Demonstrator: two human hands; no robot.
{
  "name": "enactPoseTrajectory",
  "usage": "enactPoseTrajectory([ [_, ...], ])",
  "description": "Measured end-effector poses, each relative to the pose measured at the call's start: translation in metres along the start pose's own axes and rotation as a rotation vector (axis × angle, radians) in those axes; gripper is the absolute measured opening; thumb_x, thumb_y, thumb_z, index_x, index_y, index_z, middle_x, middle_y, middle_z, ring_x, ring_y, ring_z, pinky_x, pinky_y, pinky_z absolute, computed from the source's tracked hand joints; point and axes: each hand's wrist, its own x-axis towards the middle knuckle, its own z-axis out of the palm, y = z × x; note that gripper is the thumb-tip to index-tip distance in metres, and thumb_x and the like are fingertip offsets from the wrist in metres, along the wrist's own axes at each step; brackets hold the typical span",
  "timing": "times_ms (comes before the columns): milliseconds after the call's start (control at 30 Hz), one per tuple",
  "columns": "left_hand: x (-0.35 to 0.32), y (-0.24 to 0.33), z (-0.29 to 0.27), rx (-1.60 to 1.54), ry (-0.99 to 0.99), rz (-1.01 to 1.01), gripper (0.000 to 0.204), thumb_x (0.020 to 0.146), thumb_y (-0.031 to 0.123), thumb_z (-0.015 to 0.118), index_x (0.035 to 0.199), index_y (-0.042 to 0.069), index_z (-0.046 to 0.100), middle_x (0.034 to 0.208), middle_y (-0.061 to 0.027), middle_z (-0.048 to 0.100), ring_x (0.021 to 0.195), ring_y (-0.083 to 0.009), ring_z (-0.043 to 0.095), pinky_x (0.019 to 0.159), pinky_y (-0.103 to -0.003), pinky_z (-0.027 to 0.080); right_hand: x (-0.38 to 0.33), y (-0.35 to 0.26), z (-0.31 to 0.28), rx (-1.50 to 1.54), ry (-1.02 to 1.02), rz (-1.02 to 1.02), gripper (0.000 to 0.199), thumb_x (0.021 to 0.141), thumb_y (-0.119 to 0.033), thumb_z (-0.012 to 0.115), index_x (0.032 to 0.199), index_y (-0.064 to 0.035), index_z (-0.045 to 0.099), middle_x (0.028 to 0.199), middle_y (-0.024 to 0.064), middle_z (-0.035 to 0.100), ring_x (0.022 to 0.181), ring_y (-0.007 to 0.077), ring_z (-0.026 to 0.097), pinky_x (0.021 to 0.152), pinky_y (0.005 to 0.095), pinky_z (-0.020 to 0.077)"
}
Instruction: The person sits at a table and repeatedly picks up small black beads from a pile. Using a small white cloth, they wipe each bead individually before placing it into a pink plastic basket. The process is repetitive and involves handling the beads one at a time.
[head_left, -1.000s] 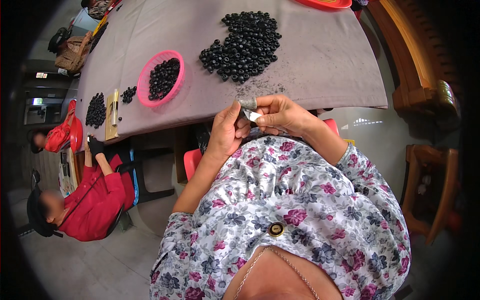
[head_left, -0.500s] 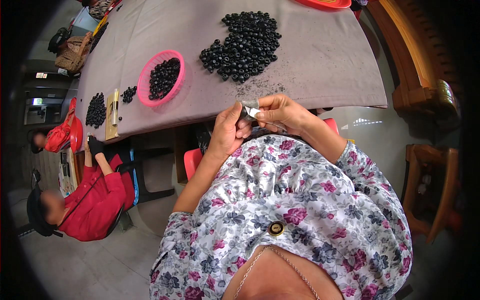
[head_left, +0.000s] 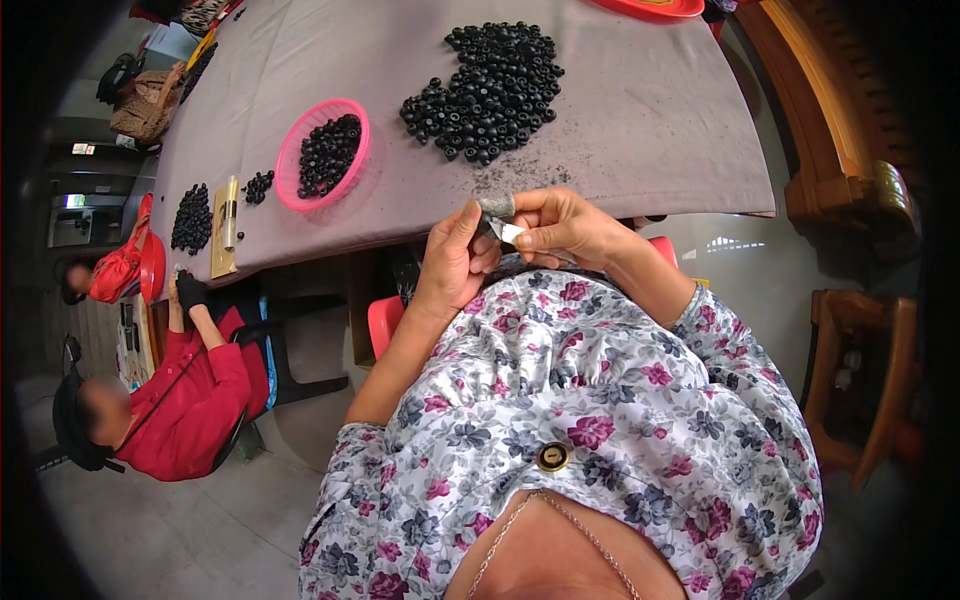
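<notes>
Both of my hands meet just off the table's near edge. In my right hand (head_left: 578, 232), thumb and fingers pinch a small flat blade (head_left: 510, 233) with a bright face. A grey wrap (head_left: 496, 205) covers the end of that hand's index finger, which reaches over to the left thumb. My left hand (head_left: 452, 262) is closed, its thumb and curled fingers gripping something dark and small that is mostly hidden, against the blade's tip. Beyond them lies a heap of black beads (head_left: 485, 110), with dark crumbs (head_left: 510, 175) scattered on the tablecloth between.
A pink basket (head_left: 290, 165) of black beads stands left on the grey tablecloth (head_left: 400, 210). Further left lie smaller bead piles (head_left: 192, 220) and a yellowish packet (head_left: 224, 235). A person in red (head_left: 190, 410) sits at the left. Wooden furniture (head_left: 830, 120) stands right.
The blade has turned and shifted slightly, so its bright face shows differently. My hands stay nearly in place, still together.
</notes>
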Motion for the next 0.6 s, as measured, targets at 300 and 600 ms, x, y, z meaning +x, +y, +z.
enactPoseTrajectory([
  [300,0.003,-0.002,-0.008,0.023,-0.052,0.011,0.034,0.095,0.039,0.058,0.093,0.005,0.061,0.062,0.003,0.042,0.046,-0.0048,0.035,0.044,-0.02,0.032,0.0,-0.001,0.001,-0.02,0.025,-0.003,0.01,0.087,-0.007,0.068,0.093,-0.0022,0.063,0.071,0.0035,0.063,0.051,0.0062,0.052,0.046,0.0191,0.0384],
  [600,0.002,-0.006,-0.013,0.013,-0.092,0.0,0.03,0.097,0.035,0.056,0.095,0.005,0.061,0.061,0.003,0.043,0.046,-0.0051,0.035,0.044,-0.02,0.031,0.001,0.001,0.0,0.013,0.057,0.023,0.012,0.089,-0.01,0.066,0.097,-0.0012,0.065,0.07,0.0034,0.063,0.049,0.0064,0.051,0.042,0.019,0.0368],
])
